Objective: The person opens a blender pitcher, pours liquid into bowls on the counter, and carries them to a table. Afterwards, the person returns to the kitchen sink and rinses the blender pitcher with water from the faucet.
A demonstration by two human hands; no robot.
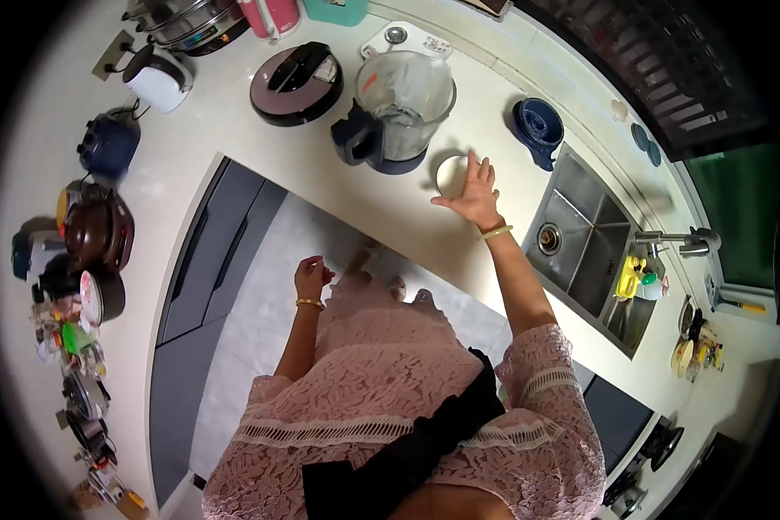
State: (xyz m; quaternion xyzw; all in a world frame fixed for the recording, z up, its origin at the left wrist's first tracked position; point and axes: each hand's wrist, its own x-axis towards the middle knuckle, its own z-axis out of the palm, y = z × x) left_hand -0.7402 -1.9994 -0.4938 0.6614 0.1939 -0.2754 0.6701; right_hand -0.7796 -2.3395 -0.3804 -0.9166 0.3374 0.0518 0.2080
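Note:
On the white counter, a small round white bowl or cup (449, 176) stands just right of a clear blender jug (407, 95) with a dark handle and base. My right hand (475, 195) is over the right side of the white bowl, fingers spread; whether it touches the rim I cannot tell. My left hand (312, 277) hangs in front of my body over the floor, its fingers curled, and nothing can be made out in it. A dark blue lid (539, 126) lies to the right of the jug, near the sink.
A round pink-and-black lid (296, 84) lies left of the jug, with a white scale (405, 39) behind it. The steel sink (581, 212) with its faucet (680, 240) is at the right. Appliances, including a white kettle (158, 80), line the left counter.

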